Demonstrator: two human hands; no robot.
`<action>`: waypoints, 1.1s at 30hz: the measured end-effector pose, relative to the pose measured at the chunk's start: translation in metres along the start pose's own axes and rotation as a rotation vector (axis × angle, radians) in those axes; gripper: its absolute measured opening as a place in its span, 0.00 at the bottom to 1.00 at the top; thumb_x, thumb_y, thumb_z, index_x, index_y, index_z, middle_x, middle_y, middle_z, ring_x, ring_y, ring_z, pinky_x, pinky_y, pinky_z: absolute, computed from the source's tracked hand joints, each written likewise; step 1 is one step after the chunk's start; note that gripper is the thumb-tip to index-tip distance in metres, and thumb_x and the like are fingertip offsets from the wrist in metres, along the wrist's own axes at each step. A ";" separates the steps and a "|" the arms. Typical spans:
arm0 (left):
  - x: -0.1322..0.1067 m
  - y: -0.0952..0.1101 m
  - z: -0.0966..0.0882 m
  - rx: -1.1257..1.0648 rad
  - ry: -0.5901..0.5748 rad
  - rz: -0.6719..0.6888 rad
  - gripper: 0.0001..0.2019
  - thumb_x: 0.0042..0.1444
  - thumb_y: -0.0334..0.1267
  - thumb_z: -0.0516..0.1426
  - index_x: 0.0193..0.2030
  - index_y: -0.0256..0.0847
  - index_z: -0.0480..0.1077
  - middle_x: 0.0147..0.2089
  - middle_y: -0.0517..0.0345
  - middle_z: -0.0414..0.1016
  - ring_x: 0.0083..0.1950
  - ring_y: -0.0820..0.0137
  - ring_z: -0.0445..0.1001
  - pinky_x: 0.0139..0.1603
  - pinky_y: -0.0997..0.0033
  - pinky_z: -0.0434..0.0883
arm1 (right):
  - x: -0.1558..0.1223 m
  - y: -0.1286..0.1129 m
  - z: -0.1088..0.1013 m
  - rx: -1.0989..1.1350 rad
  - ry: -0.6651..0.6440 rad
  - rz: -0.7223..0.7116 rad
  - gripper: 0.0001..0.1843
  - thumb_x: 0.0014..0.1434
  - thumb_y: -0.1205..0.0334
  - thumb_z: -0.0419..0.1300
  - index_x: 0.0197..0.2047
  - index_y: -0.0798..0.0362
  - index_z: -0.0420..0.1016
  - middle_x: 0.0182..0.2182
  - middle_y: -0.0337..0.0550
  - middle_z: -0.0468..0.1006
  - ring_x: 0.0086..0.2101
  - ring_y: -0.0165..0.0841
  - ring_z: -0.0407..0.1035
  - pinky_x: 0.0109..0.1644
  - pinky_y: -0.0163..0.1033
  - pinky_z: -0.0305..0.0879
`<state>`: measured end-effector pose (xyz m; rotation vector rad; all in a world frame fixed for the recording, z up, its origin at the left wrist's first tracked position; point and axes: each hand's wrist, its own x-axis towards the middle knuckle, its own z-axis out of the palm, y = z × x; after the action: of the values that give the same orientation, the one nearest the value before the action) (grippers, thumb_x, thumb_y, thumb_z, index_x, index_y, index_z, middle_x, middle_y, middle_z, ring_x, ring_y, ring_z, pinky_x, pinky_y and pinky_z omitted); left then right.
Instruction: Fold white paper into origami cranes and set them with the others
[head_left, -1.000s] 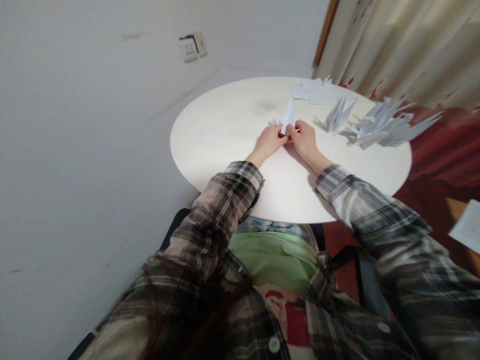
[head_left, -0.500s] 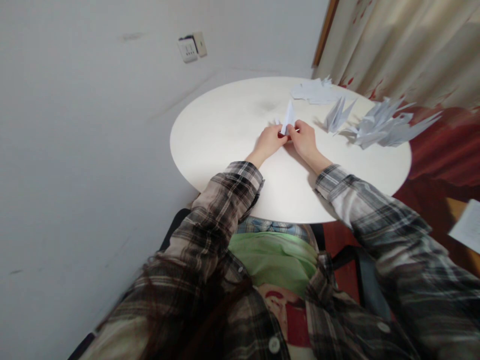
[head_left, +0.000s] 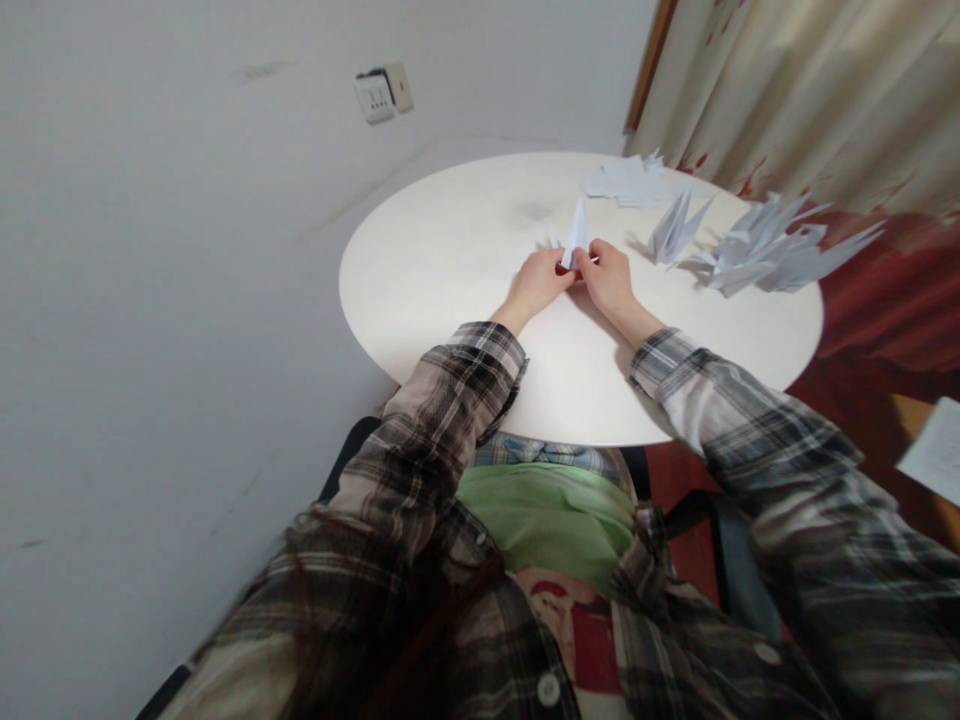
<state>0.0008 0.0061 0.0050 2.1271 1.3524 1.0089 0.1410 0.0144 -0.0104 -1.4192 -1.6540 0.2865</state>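
A small piece of folded white paper stands with its narrow point upward, pinched at its lower end between both hands over the round white table. My left hand is closed on its left side. From the right, my right hand grips it with thumb and fingers. The fingertips of the two hands nearly meet, and the paper's bottom edge is partly hidden by them. Just behind my left hand a small pale paper bit shows, mostly covered.
Several folded paper cranes cluster at the table's right side, with one more folded paper piece left of them. Flat white paper sheets lie at the back of the white table. A curtain hangs behind; a wall is at left.
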 end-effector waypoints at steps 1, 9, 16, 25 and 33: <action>0.000 0.000 0.000 -0.004 -0.001 0.000 0.08 0.59 0.37 0.59 0.42 0.39 0.78 0.42 0.50 0.83 0.48 0.63 0.78 0.49 0.65 0.71 | 0.000 -0.001 0.000 0.002 0.000 -0.001 0.16 0.66 0.48 0.52 0.31 0.48 0.68 0.29 0.43 0.70 0.38 0.40 0.67 0.49 0.51 0.66; 0.002 -0.003 0.002 -0.016 0.001 0.012 0.08 0.59 0.34 0.57 0.41 0.38 0.77 0.42 0.51 0.82 0.50 0.63 0.77 0.51 0.65 0.70 | -0.004 -0.013 -0.005 -0.014 -0.047 0.036 0.15 0.65 0.49 0.53 0.32 0.49 0.68 0.32 0.45 0.74 0.39 0.41 0.69 0.49 0.52 0.66; 0.002 -0.002 0.001 0.006 0.000 0.018 0.07 0.59 0.34 0.57 0.40 0.39 0.77 0.42 0.51 0.82 0.50 0.63 0.78 0.51 0.64 0.71 | -0.005 -0.014 -0.005 -0.030 -0.043 0.060 0.13 0.65 0.52 0.53 0.31 0.49 0.67 0.32 0.45 0.73 0.39 0.41 0.69 0.50 0.52 0.65; 0.001 -0.001 0.001 0.038 -0.014 -0.012 0.09 0.59 0.35 0.57 0.43 0.39 0.77 0.44 0.49 0.82 0.50 0.62 0.78 0.52 0.63 0.71 | -0.005 -0.009 -0.002 0.008 -0.008 0.015 0.15 0.65 0.49 0.53 0.32 0.49 0.67 0.30 0.44 0.73 0.39 0.41 0.68 0.49 0.51 0.66; -0.001 0.003 -0.002 0.009 -0.020 -0.027 0.08 0.58 0.34 0.57 0.42 0.40 0.77 0.43 0.50 0.82 0.51 0.62 0.78 0.52 0.63 0.71 | -0.007 -0.015 -0.005 0.009 -0.018 0.005 0.14 0.65 0.50 0.54 0.32 0.49 0.68 0.30 0.45 0.73 0.42 0.43 0.69 0.50 0.52 0.66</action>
<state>0.0013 0.0041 0.0078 2.1141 1.3755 0.9697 0.1346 0.0017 -0.0007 -1.4180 -1.6615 0.3098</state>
